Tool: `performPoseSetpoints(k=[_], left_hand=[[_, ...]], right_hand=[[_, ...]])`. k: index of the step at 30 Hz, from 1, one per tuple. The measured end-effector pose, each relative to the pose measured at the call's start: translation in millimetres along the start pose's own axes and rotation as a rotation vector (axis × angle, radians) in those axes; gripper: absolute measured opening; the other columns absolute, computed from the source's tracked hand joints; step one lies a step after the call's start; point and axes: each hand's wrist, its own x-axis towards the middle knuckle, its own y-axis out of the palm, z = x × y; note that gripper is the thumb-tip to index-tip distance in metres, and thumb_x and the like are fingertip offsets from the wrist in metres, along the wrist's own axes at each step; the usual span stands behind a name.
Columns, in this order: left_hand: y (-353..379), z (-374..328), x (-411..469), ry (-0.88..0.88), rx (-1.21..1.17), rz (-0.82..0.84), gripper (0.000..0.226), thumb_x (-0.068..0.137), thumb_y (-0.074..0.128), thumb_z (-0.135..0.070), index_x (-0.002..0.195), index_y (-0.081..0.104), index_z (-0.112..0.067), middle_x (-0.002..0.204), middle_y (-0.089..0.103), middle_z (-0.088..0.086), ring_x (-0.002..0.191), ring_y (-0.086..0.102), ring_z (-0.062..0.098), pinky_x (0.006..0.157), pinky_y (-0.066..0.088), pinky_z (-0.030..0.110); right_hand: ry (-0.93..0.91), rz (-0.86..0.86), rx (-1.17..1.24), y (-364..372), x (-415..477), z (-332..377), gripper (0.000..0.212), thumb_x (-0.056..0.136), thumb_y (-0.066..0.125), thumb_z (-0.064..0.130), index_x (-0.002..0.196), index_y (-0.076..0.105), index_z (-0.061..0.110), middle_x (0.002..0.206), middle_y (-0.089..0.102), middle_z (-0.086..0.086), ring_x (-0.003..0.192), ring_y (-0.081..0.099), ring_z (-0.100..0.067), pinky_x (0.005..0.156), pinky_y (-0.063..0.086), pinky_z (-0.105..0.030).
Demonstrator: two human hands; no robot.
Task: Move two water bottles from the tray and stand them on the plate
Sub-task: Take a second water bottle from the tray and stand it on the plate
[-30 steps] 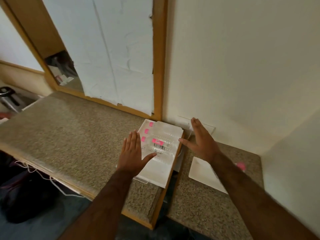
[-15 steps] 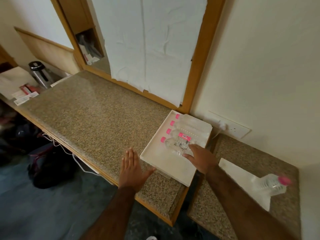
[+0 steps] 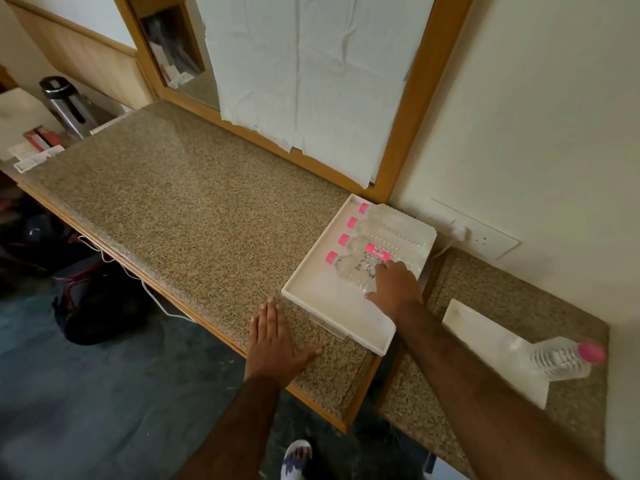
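A white tray (image 3: 311, 299) sits on the granite counter and holds several clear water bottles with pink caps, all lying on their sides. My right hand (image 3: 394, 289) reaches over the tray, fingers wrapped over the body of the nearest bottle (image 3: 349, 268), which still rests on the tray. My left hand (image 3: 273, 344) lies flat and open on the counter just in front of the tray's near left corner. To the right, on a lower counter, a white plate (image 3: 478, 330) carries one bottle (image 3: 557, 362) standing at its far right end.
A wood-framed mirror covered with white paper (image 3: 304, 81) rises behind the tray. A wall socket with a plug (image 3: 478, 233) is beside it. A steel flask (image 3: 65, 105) and papers stand far left. A dark bag (image 3: 93, 306) lies on the floor.
My view has swung left and down. My left hand left the tray and settled flat on the counter. My right hand moved onto the nearest bottle and stays there.
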Motion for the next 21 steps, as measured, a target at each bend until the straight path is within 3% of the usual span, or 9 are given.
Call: performPoseSetpoints(k=[8,16,21], left_hand=[[9,4,1,0.028,0.006,-0.011,0.133,0.071,-0.001,-0.102,0.158,-0.016,-0.001,0.167,-0.025,0.017,0.153,-0.027,0.028,0.126,-0.014,0.048],[12,6,2,0.03,0.027,0.0,0.129,0.076,0.004,-0.101,0.157,-0.019,-0.003,0.165,-0.03,0.016,0.151,-0.032,0.027,0.125,-0.016,0.048],[8,6,3,0.023,0.025,0.033,0.13,0.075,0.004,-0.101,0.156,-0.022,-0.004,0.165,-0.031,0.017,0.151,-0.032,0.029,0.126,-0.015,0.048]], right_hand=[[0.042,0.021,-0.064,-1,6,15,0.063,0.081,0.074,0.059,0.121,0.063,0.011,0.121,0.067,-0.01,0.114,0.059,-0.026,0.091,0.051,-0.034],[0.089,0.016,-0.061,-5,7,24,0.04,0.083,0.072,0.045,0.112,0.067,0.017,0.115,0.069,-0.004,0.111,0.061,-0.024,0.085,0.051,-0.032],[0.1,0.018,0.019,-6,2,24,0.041,0.081,0.072,0.048,0.108,0.069,0.018,0.11,0.071,-0.004,0.105,0.064,-0.024,0.081,0.053,-0.033]])
